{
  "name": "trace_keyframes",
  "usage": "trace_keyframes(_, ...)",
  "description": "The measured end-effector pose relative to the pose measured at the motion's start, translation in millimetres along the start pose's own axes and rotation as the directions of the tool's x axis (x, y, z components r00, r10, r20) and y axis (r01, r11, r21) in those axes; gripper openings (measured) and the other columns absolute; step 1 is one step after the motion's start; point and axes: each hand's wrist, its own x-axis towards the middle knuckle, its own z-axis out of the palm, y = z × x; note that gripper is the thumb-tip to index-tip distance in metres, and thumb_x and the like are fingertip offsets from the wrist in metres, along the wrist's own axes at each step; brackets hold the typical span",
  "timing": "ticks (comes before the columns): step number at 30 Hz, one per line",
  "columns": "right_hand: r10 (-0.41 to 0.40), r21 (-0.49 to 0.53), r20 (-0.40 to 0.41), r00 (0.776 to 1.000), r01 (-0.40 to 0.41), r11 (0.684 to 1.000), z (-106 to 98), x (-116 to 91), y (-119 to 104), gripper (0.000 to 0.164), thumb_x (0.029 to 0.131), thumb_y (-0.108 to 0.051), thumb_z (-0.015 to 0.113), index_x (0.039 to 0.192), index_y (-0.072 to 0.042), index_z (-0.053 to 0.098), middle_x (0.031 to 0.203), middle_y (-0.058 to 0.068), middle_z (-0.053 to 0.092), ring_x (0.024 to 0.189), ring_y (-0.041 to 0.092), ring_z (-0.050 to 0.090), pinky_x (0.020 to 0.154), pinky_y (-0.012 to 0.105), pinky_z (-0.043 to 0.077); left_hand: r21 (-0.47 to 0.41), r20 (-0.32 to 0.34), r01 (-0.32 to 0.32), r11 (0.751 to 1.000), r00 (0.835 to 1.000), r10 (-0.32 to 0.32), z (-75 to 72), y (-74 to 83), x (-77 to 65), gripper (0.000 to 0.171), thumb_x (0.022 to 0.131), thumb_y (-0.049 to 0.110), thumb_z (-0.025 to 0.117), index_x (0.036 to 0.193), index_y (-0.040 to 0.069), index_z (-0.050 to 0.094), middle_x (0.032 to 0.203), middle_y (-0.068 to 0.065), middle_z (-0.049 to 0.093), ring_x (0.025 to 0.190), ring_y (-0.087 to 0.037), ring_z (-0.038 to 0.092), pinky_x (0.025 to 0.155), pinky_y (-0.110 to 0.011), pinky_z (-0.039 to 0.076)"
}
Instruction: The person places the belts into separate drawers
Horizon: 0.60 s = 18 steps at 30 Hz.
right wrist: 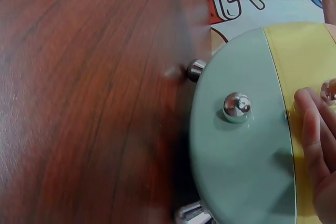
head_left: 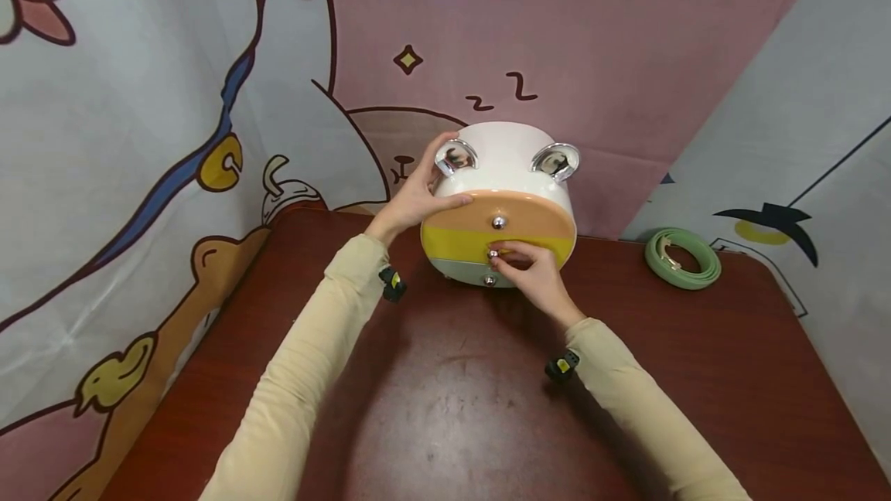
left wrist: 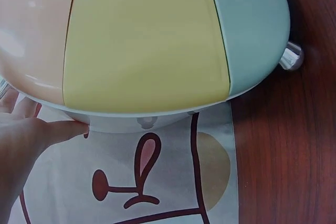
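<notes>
A small drawer cabinet with two chrome ears and chrome feet stands upright at the back of the table. Its front has an orange drawer, a yellow drawer and a green drawer, each with a round chrome knob. All three fronts look flush. My left hand grips the cabinet's upper left side by the ear, thumb on the front edge; some of its fingers are hidden behind. With thumb and fingertips, my right hand pinches the yellow drawer's knob. The green drawer's knob sits just below that hand.
A coiled green belt with a gold-coloured buckle lies at the back right of the reddish-brown table. Right behind the cabinet hangs a printed cloth with cartoon animals, and it continues along the left and right sides.
</notes>
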Motion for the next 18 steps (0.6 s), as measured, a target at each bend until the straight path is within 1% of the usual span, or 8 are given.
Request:
trace_keyframes(3, 0.014, 0.037, 0.003, 1.000, -0.014, 0.999, 1, -2, 2, 0.023, 0.086, 0.011, 0.065, 0.108, 0.016, 0.064, 0.092, 0.032, 0.066, 0.082, 0.049, 0.064, 0.068, 0.022, 0.054, 0.010, 0.010, 0.003, 1.000, 1.000, -0.003, -0.1, -0.4, -0.7, 0.092, 0.085, 0.002, 0.072, 0.154, 0.017, 0.013, 0.158, -0.010, 0.012, 0.144, -0.034, 0.016, 0.113, -0.052, 0.015)
trace_keyframes(4, 0.030, 0.053, 0.003, 1.000, -0.030, 0.998, 1, -2, 3, 0.023, 0.087, 0.011, 0.064, 0.110, 0.016, 0.064, 0.092, 0.033, 0.066, 0.082, 0.050, 0.063, 0.067, 0.022, 0.054, 0.012, 0.012, 0.007, 1.000, 1.000, -0.007, -0.1, -0.6, -0.7, 0.092, 0.085, 0.003, 0.072, 0.154, 0.018, 0.013, 0.158, -0.009, 0.011, 0.144, -0.034, 0.014, 0.113, -0.052, 0.014)
trace_keyframes(7, 0.102, 0.106, 0.007, 0.995, -0.103, 0.989, 0, -4, 5, 0.026, 0.090, 0.006, 0.063, 0.114, 0.014, 0.063, 0.094, 0.031, 0.066, 0.083, 0.052, 0.062, 0.062, 0.029, 0.055, 0.014, 0.018, 0.008, 1.000, 1.000, -0.009, -0.1, -1.1, -1.1, 0.092, 0.086, 0.003, 0.071, 0.154, 0.018, 0.012, 0.159, -0.009, 0.010, 0.144, -0.033, 0.012, 0.114, -0.051, 0.012)
trace_keyframes(10, 0.161, 0.166, 0.023, 0.987, -0.163, 0.973, 0, -7, 6, 0.029, 0.092, 0.003, 0.061, 0.119, 0.013, 0.061, 0.097, 0.031, 0.066, 0.085, 0.054, 0.060, 0.060, 0.035, 0.056, 0.001, 0.016, 0.005, 1.000, 1.000, -0.005, 0.4, -0.8, -1.3, 0.091, 0.086, 0.002, 0.071, 0.154, 0.018, 0.013, 0.158, -0.009, 0.013, 0.144, -0.031, 0.014, 0.114, -0.048, 0.012)
trace_keyframes(13, 0.166, 0.188, 0.046, 0.985, -0.172, 0.967, 0, -9, 6, 0.032, 0.093, 0.003, 0.060, 0.123, 0.013, 0.058, 0.099, 0.032, 0.065, 0.086, 0.054, 0.060, 0.060, 0.036, 0.056, -0.010, 0.012, -0.005, 1.000, 1.000, 0.005, 0.4, -1.2, -1.3, 0.091, 0.086, 0.001, 0.071, 0.153, 0.016, 0.013, 0.157, -0.010, 0.016, 0.143, -0.026, 0.019, 0.114, -0.046, 0.015)
trace_keyframes(15, 0.156, 0.177, 0.058, 0.986, -0.164, 0.970, -1, -10, 6, 0.033, 0.093, 0.003, 0.060, 0.125, 0.012, 0.057, 0.100, 0.032, 0.065, 0.086, 0.052, 0.062, 0.059, 0.035, 0.055, -0.012, 0.010, -0.008, 1.000, 1.000, 0.008, 0.3, -1.9, -1.0, 0.091, 0.085, 0.001, 0.072, 0.153, 0.016, 0.013, 0.156, -0.010, 0.018, 0.142, -0.022, 0.022, 0.114, -0.043, 0.017)
trace_keyframes(17, 0.149, 0.161, 0.064, 0.987, -0.157, 0.974, -1, -12, 4, 0.035, 0.094, 0.002, 0.059, 0.127, 0.011, 0.056, 0.101, 0.032, 0.065, 0.085, 0.049, 0.064, 0.059, 0.036, 0.055, -0.014, 0.009, -0.010, 1.000, 1.000, 0.010, 0.2, -2.8, -0.4, 0.091, 0.085, 0.001, 0.072, 0.153, 0.016, 0.013, 0.156, -0.010, 0.020, 0.141, -0.017, 0.025, 0.113, -0.041, 0.019)
trace_keyframes(18, 0.147, 0.152, 0.065, 0.987, -0.155, 0.976, -1, -13, 3, 0.036, 0.094, 0.002, 0.059, 0.128, 0.010, 0.055, 0.101, 0.031, 0.065, 0.084, 0.046, 0.065, 0.059, 0.037, 0.055, -0.017, 0.010, -0.013, 1.000, 1.000, 0.013, 0.2, -3.1, 0.1, 0.091, 0.085, 0.001, 0.072, 0.153, 0.016, 0.013, 0.156, -0.010, 0.020, 0.140, -0.016, 0.026, 0.113, -0.040, 0.020)
